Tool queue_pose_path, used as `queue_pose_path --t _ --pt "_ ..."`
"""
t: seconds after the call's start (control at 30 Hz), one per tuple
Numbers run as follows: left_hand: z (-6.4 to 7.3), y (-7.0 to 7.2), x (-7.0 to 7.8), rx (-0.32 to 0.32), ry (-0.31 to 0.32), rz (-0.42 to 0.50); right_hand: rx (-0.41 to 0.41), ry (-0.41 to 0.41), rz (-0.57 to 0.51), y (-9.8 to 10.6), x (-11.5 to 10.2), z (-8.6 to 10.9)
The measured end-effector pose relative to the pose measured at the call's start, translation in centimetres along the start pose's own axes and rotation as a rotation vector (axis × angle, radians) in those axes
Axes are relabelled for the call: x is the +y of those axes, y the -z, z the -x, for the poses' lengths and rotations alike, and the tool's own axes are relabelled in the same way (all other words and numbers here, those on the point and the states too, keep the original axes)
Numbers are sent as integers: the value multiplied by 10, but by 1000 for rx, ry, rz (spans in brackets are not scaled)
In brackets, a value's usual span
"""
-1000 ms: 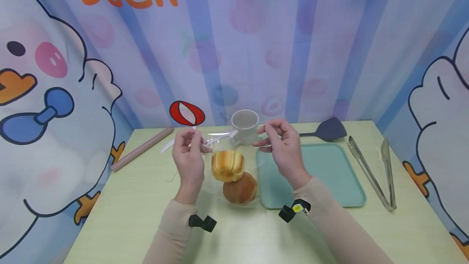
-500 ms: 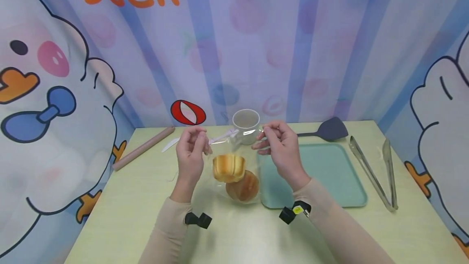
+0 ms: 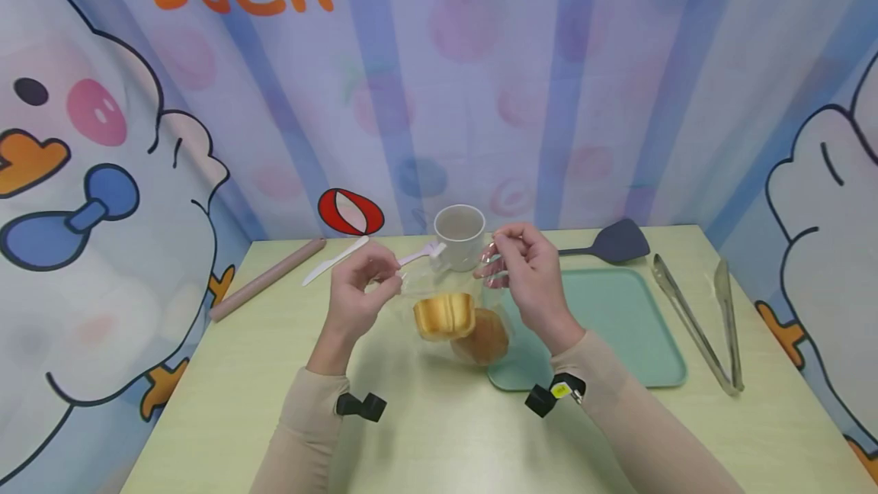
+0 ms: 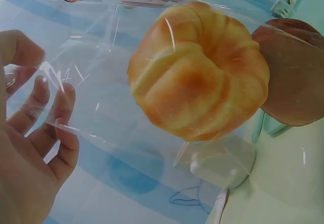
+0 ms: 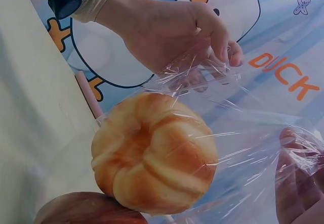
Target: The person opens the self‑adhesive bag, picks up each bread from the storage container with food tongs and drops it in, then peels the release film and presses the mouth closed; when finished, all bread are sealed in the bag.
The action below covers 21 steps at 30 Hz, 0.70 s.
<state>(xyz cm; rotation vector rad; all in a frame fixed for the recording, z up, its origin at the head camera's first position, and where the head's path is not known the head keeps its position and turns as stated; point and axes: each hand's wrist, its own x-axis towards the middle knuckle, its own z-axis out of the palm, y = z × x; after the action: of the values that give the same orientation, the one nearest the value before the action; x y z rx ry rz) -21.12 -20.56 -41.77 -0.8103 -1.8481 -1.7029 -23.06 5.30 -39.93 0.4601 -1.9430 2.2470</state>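
A clear plastic bag point(image 4: 104, 110) hangs between my two hands, with two pieces of bread inside. The upper one is a golden, ridged bun point(image 3: 444, 316); beside and below it, a smooth brown bun point(image 3: 485, 338) overlaps the tray's left edge in the head view. My left hand point(image 3: 360, 288) pinches the left side of the bag's upper edge between thumb and fingers. On the opposite side, my right hand point(image 3: 531, 280) pinches the bag's edge, its lower fingers behind the film. The left wrist view shows the golden bun point(image 4: 200, 75) close up through the plastic.
Behind the bag stands a white mug point(image 3: 459, 235), near a lilac fork-like utensil point(image 3: 415, 255) and a white knife point(image 3: 334, 261). A rolling pin point(image 3: 267, 279) lies left. At right are a green tray point(image 3: 610, 326), a dark spatula point(image 3: 620, 242) and metal tongs point(image 3: 693, 326).
The bag and both buns have swung to the right, the brown bun now over the tray's edge. My left hand has turned, its fingertips pointing more to the right. The right hand stays nearly still.
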Motion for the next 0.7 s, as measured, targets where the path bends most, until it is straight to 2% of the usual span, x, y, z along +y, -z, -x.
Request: queue_pose_path --t 0.1,0.27,0.37,0.5,0.6,0.7 --pt "1 2 -1 -11 -20 -15 -12 4 5 0 1 0" --pt "4 5 1 7 10 -110 -22 9 22 2 0 0" --pt "4 4 4 50 37 -146 -24 22 58 5 -2 -1" --pt "4 -3 7 131 110 -132 -26 40 99 5 -2 -2" --pt "2 -9 9 203 181 -101 -41 43 95 3 -1 -1" --pt "1 -14 12 271 223 -26 -58 40 75 0 0 1"
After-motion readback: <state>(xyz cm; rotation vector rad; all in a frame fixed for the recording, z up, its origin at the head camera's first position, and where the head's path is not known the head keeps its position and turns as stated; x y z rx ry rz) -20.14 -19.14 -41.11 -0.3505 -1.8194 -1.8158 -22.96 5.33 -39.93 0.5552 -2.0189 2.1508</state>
